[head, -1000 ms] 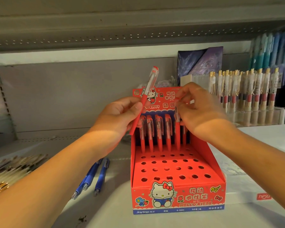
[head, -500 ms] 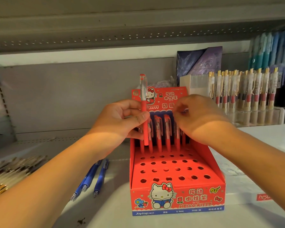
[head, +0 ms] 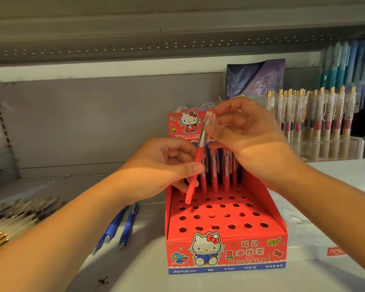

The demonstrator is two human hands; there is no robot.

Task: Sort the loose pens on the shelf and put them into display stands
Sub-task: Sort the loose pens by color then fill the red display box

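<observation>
A red cardboard display stand with a cat cartoon and rows of round holes sits mid-shelf. Several red pens stand upright in its back row. A red pen with a clear top is held tilted above the stand's back left holes, tip down near a hole. My left hand pinches its red barrel. My right hand pinches its clear upper end between thumb and fingers. Two blue pens lie loose on the shelf left of the stand.
A heap of loose gold-clipped pens lies at the far left. A clear rack of gold-clipped pens stands at the right, with blue pens behind it. A dark purple packet leans behind the stand. A shelf board hangs overhead.
The pen in my left hand went from upright to tilted and dropped nearer the holes. My right hand left the back-row pens and took hold of this pen's top.
</observation>
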